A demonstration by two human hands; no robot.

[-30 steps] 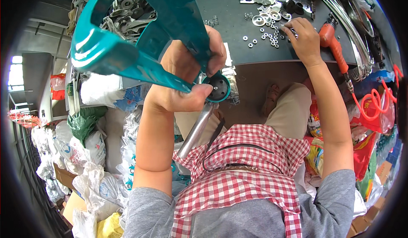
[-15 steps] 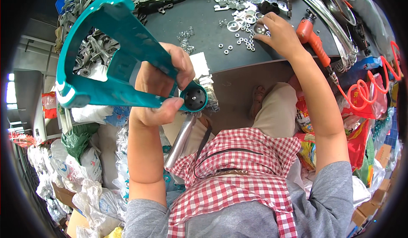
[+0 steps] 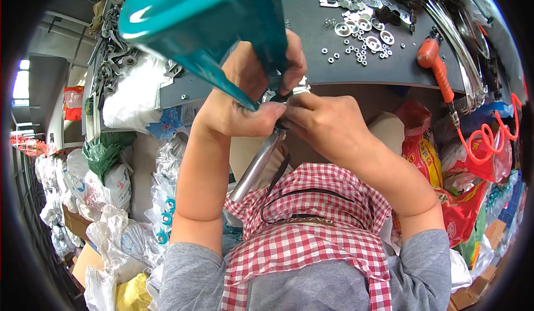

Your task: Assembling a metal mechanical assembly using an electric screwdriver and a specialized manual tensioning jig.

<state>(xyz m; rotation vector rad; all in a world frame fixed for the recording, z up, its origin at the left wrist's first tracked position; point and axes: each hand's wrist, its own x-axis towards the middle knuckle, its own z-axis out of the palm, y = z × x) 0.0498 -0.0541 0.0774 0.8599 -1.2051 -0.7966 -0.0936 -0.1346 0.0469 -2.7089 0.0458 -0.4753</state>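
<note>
Teal frame (image 3: 222, 27) held up close over lap, near bench (image 3: 311, 61) edge, filling upper left of view. Left hand (image 3: 245, 100) clamped around frame's lower end. Right hand (image 3: 328, 127) pinched at same joint, fingertips touching left thumb; small part between them too hidden to tell. Silver tube (image 3: 256, 169) slanting down from joint toward checked apron (image 3: 311, 233). Washers (image 3: 361, 33) scattered on bench, well apart. Orange tool (image 3: 436, 69) at bench's right.
</note>
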